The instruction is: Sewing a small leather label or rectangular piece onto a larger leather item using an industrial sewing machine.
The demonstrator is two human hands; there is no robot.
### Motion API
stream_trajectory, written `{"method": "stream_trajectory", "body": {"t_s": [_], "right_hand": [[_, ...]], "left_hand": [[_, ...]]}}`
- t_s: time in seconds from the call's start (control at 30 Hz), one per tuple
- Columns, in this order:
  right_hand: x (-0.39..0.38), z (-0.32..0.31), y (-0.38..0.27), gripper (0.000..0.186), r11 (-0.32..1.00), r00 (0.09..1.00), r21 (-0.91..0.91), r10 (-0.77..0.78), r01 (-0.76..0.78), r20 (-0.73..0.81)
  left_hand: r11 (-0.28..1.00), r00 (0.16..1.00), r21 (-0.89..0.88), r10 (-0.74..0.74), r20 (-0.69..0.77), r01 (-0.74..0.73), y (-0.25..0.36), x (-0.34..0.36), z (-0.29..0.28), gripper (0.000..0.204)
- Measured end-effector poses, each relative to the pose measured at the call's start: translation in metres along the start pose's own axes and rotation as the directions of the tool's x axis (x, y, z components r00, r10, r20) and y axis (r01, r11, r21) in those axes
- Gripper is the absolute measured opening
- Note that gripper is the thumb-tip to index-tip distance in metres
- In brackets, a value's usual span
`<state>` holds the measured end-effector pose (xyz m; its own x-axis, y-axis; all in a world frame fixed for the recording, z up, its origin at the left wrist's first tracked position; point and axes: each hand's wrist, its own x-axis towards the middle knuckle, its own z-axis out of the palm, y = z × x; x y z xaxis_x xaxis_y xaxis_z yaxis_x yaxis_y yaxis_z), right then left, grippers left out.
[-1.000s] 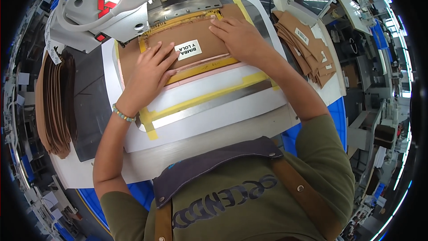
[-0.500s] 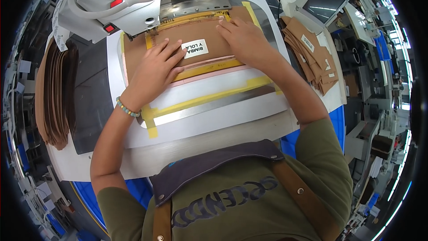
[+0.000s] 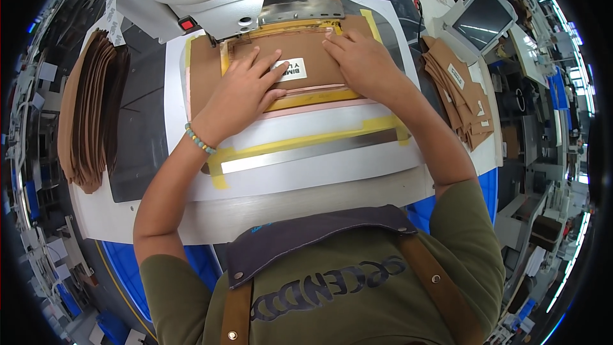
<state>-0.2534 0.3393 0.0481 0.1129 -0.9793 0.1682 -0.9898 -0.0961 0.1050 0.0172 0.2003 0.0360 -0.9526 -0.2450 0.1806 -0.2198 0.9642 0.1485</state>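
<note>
A brown flat panel [image 3: 306, 46] with a white label [image 3: 295, 69] lies in a yellow-edged frame [image 3: 319, 97] under the head of a white sewing machine [image 3: 191, 0]. My left hand [image 3: 246, 92] rests flat on the panel's left part, fingers spread, its fingertips overlapping the label's left side. On the panel's right part lies my right hand [image 3: 364, 64], palm down, with fingers stretched toward the frame's far right corner. Neither hand grips anything. Beneath the frame is a white sheet [image 3: 306, 176] with strips of yellow tape [image 3: 300, 144].
A stack of brown panels [image 3: 86, 115] stands at the left edge of the table. To the right lie several labelled brown pieces [image 3: 456, 83], beside a tilted screen [image 3: 482, 16]. The machine's metal clamp [image 3: 303, 11] sits just beyond the frame.
The whole view has shifted a little, moving the scene rightward. My left fingers now cover more of the label. The right hand stays by the frame's far right corner.
</note>
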Motion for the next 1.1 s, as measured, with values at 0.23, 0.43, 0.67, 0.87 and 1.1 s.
{"method": "stream_trajectory", "body": {"t_s": [0.23, 0.43, 0.67, 0.87, 1.1], "right_hand": [[0.014, 0.015, -0.006, 0.042, 0.991, 0.978, -0.005, -0.132, 0.133, -0.160], [0.027, 0.012, -0.017, 0.036, 0.984, 0.963, 0.023, -0.165, 0.174, -0.213], [0.042, 0.017, -0.032, 0.038, 0.984, 0.966, 0.012, -0.173, 0.179, -0.190], [0.053, 0.016, -0.043, 0.039, 0.976, 0.964, 0.025, -0.212, 0.218, -0.160], [0.070, 0.029, -0.052, 0.023, 0.954, 0.893, -0.013, -0.283, 0.298, -0.351]], "left_hand": [[1.000, 1.000, -0.012, -0.015, -0.019, 0.015, -0.005, 0.000, -0.001, 0.052], [1.000, 0.998, -0.028, 0.009, -0.061, -0.010, -0.010, -0.002, 0.000, 0.053], [0.999, 0.998, -0.039, -0.004, -0.064, 0.001, -0.012, -0.003, 0.001, 0.052], [0.999, 0.997, -0.033, -0.005, -0.079, 0.003, -0.018, -0.006, 0.002, 0.052], [0.999, 0.994, -0.046, -0.006, -0.105, 0.002, -0.021, -0.010, -0.003, 0.051]]}}
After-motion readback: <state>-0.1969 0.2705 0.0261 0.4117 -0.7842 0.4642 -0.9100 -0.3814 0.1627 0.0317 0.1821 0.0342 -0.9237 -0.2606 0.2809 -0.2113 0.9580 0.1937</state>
